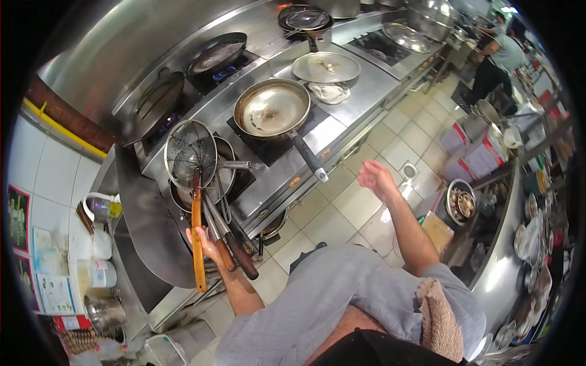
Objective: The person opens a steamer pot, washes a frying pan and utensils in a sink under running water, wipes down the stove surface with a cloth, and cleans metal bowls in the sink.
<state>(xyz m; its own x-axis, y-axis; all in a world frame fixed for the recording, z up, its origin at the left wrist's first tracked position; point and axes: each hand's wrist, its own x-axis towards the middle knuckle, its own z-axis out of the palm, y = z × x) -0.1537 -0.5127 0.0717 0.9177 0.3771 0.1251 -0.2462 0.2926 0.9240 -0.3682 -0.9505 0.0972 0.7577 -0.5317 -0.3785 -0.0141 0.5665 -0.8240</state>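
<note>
My left hand (213, 249) is at the wooden handle of a wire-mesh strainer (191, 152), its fingers curled around it and partly hidden by it. The strainer's round head lies over a pot (226, 171) on the stove. Beside it, several metal utensils with dark wooden handles (235, 253) lean out of the pot, close to my left palm. My right hand (375, 179) is raised over the tiled floor, holding nothing, its fingers loosely bent and apart. The nearest thing to it is a steel frying pan (273, 108) with a black handle, on a burner.
Two dark woks (218, 53) (152, 107) sit over flames at the back. A flat lid (326, 67) and a white cloth (329, 92) lie on the steel counter. A bowl of food (461, 203) stands low at right. Another person (503, 58) stands further off.
</note>
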